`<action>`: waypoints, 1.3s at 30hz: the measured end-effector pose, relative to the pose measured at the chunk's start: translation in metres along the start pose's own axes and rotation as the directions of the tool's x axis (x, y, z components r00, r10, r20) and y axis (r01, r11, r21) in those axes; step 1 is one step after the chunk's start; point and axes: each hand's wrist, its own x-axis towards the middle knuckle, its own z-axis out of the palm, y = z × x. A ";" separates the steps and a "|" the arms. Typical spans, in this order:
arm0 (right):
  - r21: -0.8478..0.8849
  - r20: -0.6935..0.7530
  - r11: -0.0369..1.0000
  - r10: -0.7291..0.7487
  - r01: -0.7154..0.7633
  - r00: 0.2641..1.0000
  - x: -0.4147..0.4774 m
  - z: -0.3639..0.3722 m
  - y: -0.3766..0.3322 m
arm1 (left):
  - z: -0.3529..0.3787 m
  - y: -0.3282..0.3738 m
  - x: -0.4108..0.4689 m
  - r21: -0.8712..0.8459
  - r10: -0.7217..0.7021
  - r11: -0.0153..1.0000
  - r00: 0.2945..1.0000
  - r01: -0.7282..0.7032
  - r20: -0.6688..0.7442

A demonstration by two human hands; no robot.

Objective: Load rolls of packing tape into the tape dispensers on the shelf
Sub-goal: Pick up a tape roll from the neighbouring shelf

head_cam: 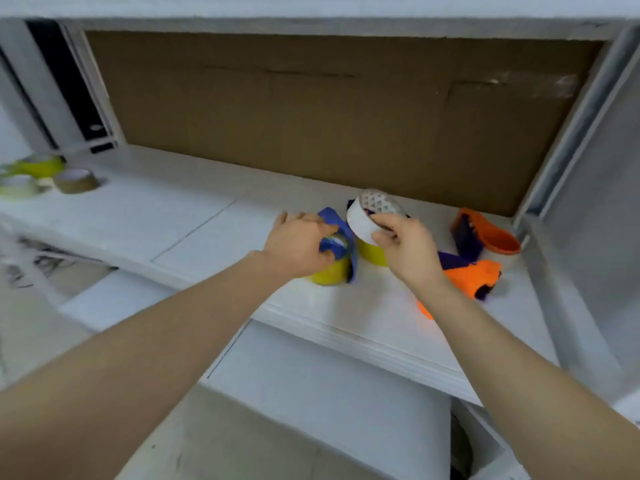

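Note:
On the white shelf point(194, 216), my left hand point(299, 245) grips a blue tape dispenser point(341, 237) that holds a yellow tape roll point(330, 273). My right hand point(405, 247) holds a white tape roll point(363, 216) tilted up, just right of the blue dispenser. Another yellow roll point(372, 252) sits under the white one, partly hidden. Two orange dispensers lie to the right: one point(483, 235) near the back, one point(472, 277) nearer me, partly behind my right wrist.
At the shelf's far left lie a brown tape roll point(76, 181) and a yellow-green dispenser point(33, 168) with a pale roll point(19, 190). Brown cardboard point(329, 109) backs the shelf. A grey upright point(568, 140) bounds the right side. A lower white surface point(329, 386) lies below.

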 end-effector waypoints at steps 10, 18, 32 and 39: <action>0.077 0.149 0.973 -0.225 0.215 0.963 0.042 0.164 -0.174 | -0.043 -0.219 -0.096 -0.012 -0.347 0.938 0.936 0.347 -0.061; 0.087 0.165 0.950 -0.310 0.300 0.936 0.064 0.303 -0.303 | -0.068 -0.394 -0.183 -0.037 -0.586 0.810 0.807 0.585 -0.072; 0.186 0.227 0.923 -0.374 0.337 0.899 0.207 0.460 -0.400 | -0.069 -0.592 -0.151 -0.087 -0.717 0.697 0.689 0.712 -0.107; 0.163 0.263 0.936 -0.346 0.312 0.901 0.320 0.555 -0.429 | -0.084 -0.695 -0.091 -0.082 -0.744 0.667 0.657 0.740 -0.123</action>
